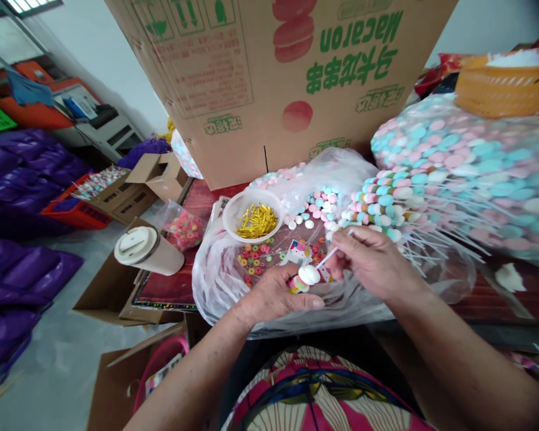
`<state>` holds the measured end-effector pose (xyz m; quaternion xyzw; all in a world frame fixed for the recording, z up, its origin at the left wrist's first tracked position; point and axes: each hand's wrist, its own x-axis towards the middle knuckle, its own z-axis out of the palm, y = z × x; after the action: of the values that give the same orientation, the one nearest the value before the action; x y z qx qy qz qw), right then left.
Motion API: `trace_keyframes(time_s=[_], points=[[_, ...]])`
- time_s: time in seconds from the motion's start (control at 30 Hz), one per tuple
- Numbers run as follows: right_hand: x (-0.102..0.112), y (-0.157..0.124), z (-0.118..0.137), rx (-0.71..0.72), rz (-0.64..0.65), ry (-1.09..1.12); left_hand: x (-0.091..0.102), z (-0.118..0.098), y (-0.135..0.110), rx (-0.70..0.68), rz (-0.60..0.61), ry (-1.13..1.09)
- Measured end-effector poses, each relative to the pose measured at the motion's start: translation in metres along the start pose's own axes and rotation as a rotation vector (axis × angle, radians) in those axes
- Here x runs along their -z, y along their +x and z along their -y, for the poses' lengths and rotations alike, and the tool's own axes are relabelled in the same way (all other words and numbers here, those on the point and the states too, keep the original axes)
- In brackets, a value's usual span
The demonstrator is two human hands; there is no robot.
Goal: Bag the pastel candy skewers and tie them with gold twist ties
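Observation:
My left hand (281, 296) is closed around a small stack of candies (306, 276), white on top with coloured pieces below. A white lollipop stick (335, 251) slants up from the stack, and the fingers of my right hand (371, 260) pinch it near its upper end. Beneath both hands lies a clear plastic sheet (215, 299). Coloured ring candies (251, 257) and a printed card (297, 252) are on it. Behind my right hand is a pile of finished-looking candy skewers (386, 200) with white sticks pointing right.
A white bowl (228, 218) holds gold twist ties. Loose pastel candies (321, 203) lie behind. A large cardboard box (269, 90) blocks the back. A big candy bag (476, 155) fills the right, under an orange basket (503, 90). A lidded cup (161, 257) stands left.

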<state>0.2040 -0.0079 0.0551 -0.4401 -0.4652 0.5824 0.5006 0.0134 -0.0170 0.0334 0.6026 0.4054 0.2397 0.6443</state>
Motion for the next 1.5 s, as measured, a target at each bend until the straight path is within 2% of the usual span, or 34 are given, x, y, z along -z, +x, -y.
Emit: trace_keyframes(time_s=[0.07,0.13,0.27,0.37,0.47,0.53,0.6,0.73,0.9,0.97,1.1,1.2,1.27,1.33,1.43,1.5], points=[[-0.005,0.003,-0.005,-0.032,-0.014,0.053,-0.005,-0.003,0.003,0.013,0.020,0.006],[-0.008,0.006,-0.010,-0.041,-0.075,0.066,-0.009,-0.006,0.005,0.031,-0.011,0.032],[-0.002,0.008,-0.011,0.007,-0.203,0.024,-0.007,-0.006,0.000,0.093,-0.168,0.357],[0.007,0.009,-0.007,0.011,-0.232,0.043,0.000,0.000,-0.008,0.060,-0.143,0.515],[0.014,0.009,-0.003,0.010,-0.253,0.100,0.008,0.006,-0.012,0.020,0.021,0.307],[0.015,0.009,-0.002,0.020,-0.242,0.134,0.012,0.008,-0.012,0.102,0.160,0.080],[0.013,0.008,-0.003,0.020,-0.192,0.146,0.013,0.007,-0.011,0.182,0.246,-0.072],[0.009,0.005,0.000,0.043,-0.064,0.102,0.009,0.003,-0.009,0.223,0.268,-0.150],[0.016,0.009,0.012,0.037,0.177,-0.018,0.005,-0.002,-0.006,0.279,0.320,-0.306],[0.017,0.011,0.011,0.008,0.198,-0.036,0.004,-0.002,-0.004,0.297,0.305,-0.334],[0.003,0.008,-0.008,-0.070,0.068,-0.052,0.000,0.001,0.002,0.303,0.185,-0.300],[-0.009,0.002,-0.024,-0.119,0.002,-0.092,-0.004,0.002,0.008,0.268,0.157,-0.239],[-0.013,-0.001,-0.030,-0.097,-0.005,-0.160,-0.005,0.001,0.012,0.244,0.133,-0.181],[-0.011,-0.001,-0.032,-0.068,-0.006,-0.205,-0.003,0.000,0.012,0.193,0.104,-0.124],[-0.002,0.003,-0.031,-0.064,-0.090,-0.094,0.005,0.003,0.006,0.101,0.051,-0.034],[0.005,0.005,-0.029,-0.070,-0.131,-0.006,0.011,0.008,-0.001,0.129,0.074,0.023]])
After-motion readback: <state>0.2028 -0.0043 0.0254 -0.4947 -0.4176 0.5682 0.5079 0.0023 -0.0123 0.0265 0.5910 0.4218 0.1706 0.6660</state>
